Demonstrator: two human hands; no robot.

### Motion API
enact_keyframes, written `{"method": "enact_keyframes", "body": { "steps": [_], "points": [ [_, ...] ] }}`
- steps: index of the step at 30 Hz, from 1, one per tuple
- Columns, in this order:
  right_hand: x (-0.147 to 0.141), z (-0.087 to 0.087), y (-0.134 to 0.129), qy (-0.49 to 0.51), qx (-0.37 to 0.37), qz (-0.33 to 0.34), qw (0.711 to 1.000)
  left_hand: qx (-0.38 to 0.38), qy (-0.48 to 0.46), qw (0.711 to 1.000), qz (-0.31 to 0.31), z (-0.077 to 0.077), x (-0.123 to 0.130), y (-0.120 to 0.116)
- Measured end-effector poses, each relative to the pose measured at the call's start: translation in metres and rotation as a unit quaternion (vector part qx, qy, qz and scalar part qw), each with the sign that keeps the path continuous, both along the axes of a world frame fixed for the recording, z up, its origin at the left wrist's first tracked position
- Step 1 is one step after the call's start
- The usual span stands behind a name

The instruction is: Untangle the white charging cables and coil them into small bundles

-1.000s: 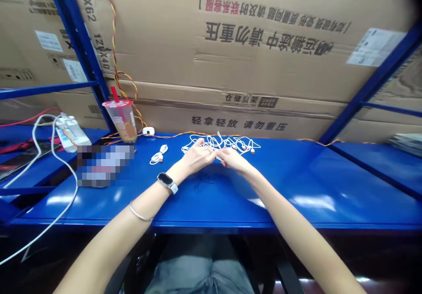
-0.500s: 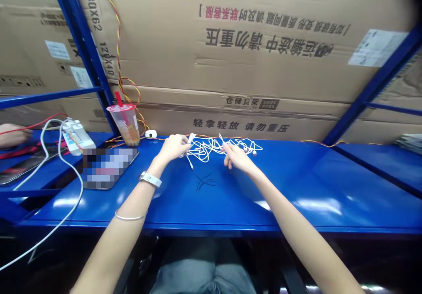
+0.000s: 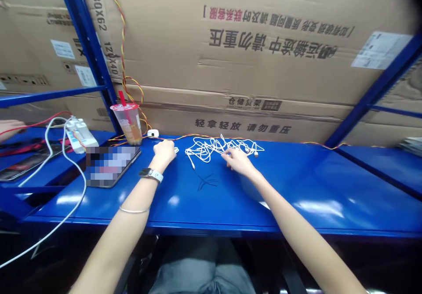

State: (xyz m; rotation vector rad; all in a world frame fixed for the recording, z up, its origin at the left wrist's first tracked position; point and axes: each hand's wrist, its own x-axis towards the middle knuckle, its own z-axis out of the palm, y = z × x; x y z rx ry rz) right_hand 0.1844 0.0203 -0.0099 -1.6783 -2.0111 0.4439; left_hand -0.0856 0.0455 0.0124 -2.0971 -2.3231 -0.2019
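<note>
My left hand (image 3: 165,152) is closed, palm down, with white cable loops (image 3: 176,150) showing beside its fingers, left of the pile. Tangled white cables (image 3: 206,147) lie along the back of the blue shelf, with a plug end (image 3: 193,165) sticking out at the front. My right hand (image 3: 238,160) is at the front right of this tangle, its fingers curled in a pinch against a white cable; the fingertips partly hide the hold. Several thin black ties (image 3: 207,181) lie in front of the pile.
At left are a phone-like device (image 3: 112,166) with a blurred screen, a drink cup (image 3: 129,122) with a red straw, a white earbud case (image 3: 153,133) and a white power strip (image 3: 81,135). Cardboard boxes (image 3: 270,83) stand behind the shelf (image 3: 296,175). Another person's hand (image 3: 11,127) shows at far left.
My left hand has moved left, away from the pile, with white cable in it. My right hand has shifted slightly; its fingers are lower and more curled at the pile.
</note>
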Motion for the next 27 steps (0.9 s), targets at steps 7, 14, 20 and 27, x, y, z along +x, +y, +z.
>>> {"method": "enact_keyframes", "body": {
  "steps": [7, 14, 20, 27],
  "points": [
    [-0.005, -0.009, 0.003, -0.027, 0.058, 0.015, 0.998, 0.059, -0.081, 0.991, -0.091, -0.003, 0.022, -0.006],
    [-0.028, -0.025, 0.014, 0.035, 0.091, 0.097, 0.991, 0.062, -0.142, 0.980, -0.124, -0.023, 0.038, -0.001],
    [-0.035, -0.021, 0.008, 0.082, 0.127, 0.134, 0.979, 0.034, -0.568, 0.809, -0.146, -0.023, 0.060, -0.005],
    [-0.046, -0.016, -0.011, -0.040, 0.184, 0.202, 0.961, 0.010, -0.729, 0.663, -0.169, -0.040, 0.093, -0.016]
  ]
}}
